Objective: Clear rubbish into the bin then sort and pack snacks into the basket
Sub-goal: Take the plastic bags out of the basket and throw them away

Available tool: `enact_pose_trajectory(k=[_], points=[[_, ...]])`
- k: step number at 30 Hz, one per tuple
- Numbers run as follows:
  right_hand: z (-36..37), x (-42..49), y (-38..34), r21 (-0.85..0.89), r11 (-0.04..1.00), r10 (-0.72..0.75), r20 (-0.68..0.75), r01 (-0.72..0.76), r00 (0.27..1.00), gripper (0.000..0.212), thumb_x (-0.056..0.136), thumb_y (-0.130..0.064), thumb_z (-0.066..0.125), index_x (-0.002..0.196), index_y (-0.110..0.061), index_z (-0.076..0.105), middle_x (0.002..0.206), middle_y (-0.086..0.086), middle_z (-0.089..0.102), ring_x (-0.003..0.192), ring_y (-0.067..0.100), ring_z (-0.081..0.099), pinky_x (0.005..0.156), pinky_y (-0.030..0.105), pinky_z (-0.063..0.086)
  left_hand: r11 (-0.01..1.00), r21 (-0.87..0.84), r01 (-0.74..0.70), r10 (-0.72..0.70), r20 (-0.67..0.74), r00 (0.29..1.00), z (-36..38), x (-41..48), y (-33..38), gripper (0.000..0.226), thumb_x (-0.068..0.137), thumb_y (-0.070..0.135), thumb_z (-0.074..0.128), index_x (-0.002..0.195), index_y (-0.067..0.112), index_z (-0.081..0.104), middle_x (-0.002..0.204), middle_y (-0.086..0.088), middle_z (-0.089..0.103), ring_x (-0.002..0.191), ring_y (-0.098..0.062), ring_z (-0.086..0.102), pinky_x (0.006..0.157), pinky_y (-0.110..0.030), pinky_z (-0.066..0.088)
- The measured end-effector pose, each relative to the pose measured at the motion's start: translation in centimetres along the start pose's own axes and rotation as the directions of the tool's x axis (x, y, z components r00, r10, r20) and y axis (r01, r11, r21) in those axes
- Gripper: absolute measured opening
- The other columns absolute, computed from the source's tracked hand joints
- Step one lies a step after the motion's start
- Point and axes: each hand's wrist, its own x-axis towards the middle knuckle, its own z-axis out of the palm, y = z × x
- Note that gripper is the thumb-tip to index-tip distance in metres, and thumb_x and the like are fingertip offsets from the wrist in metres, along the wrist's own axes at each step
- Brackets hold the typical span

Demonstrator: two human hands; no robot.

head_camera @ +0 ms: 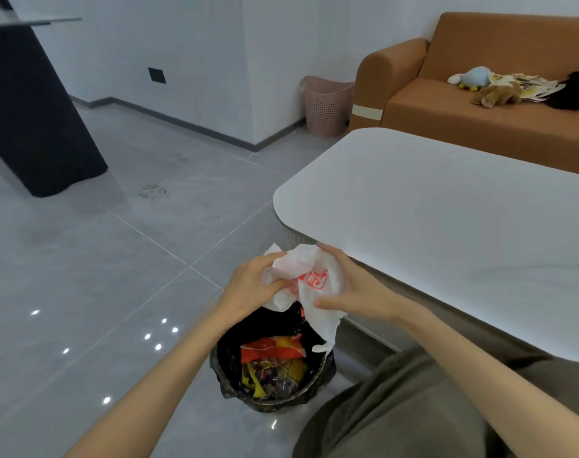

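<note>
left hand, right hand | crumpling white bag | above bin

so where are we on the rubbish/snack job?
Done: colourful snack wrappers lie in the black-lined bin. In hand: left hand and right hand hold a crumpled white plastic bag above it. Left: bag drop, snack sorting; no snacks in view.

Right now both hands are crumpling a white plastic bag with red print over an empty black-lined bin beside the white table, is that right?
Not quite: the bin is not empty. The head view shows red, yellow and purple snack wrappers inside it. The rest holds: the left hand and right hand crumple the white plastic bag over it, beside the white table.
</note>
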Motion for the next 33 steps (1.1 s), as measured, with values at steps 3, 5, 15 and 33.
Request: enact_pose_trajectory(k=[3,5,15,33], points=[[2.9,1.2,3.1,-0.206,0.977,-0.028,0.08,0.044,0.996,0.075,0.088,-0.028,0.066,0.15,-0.033,0.023,0.152,-0.012,0.033,0.14,0.005,0.03,0.115,0.032,0.029,0.991,-0.027,0.128,-0.128,0.016,0.992,0.6,-1.2,-2.9,0.033,0.081,0.051,0.069,0.112,0.039,0.066,0.1,0.011,0.069,0.096,-0.011,0.063,0.079,-0.027,0.047],[4.6,1.6,5.6,-0.319,0.947,0.067,0.071,-0.041,0.995,0.073,0.094,-0.027,0.059,0.153,-0.029,0.016,0.158,-0.006,0.024,0.144,0.013,0.026,0.116,0.029,0.024,0.979,-0.041,0.198,-0.197,0.019,0.98,1.2,-2.1,-5.1,0.034,0.081,0.047,0.071,0.112,0.035,0.067,0.103,0.01,0.07,0.097,-0.013,0.063,0.081,-0.029,0.049],[9.6,3.6,13.2,-0.639,0.764,0.237,0.155,-0.086,0.959,0.062,0.098,-0.038,0.048,0.152,-0.033,0.018,0.162,-0.002,-0.001,0.148,0.024,-0.01,0.117,0.049,-0.005,0.929,0.118,0.351,-0.36,0.066,0.931,5.4,-4.5,-12.9,0.032,0.081,0.052,0.067,0.099,0.026,0.065,0.085,0.011,0.066,0.086,-0.013,0.063,0.066,-0.025,0.043],[8.7,5.3,18.4,-0.573,0.758,0.416,0.058,-0.311,0.907,0.09,0.085,-0.01,0.07,0.154,-0.014,0.012,0.162,0.001,-0.003,0.14,0.029,0.033,0.108,0.035,0.039,0.766,0.312,0.562,-0.627,0.17,0.76,19.2,-2.7,-20.7,0.054,0.095,0.015,0.053,0.145,0.022,0.034,0.146,-0.017,0.034,0.124,-0.034,0.046,0.094,-0.037,0.043]])
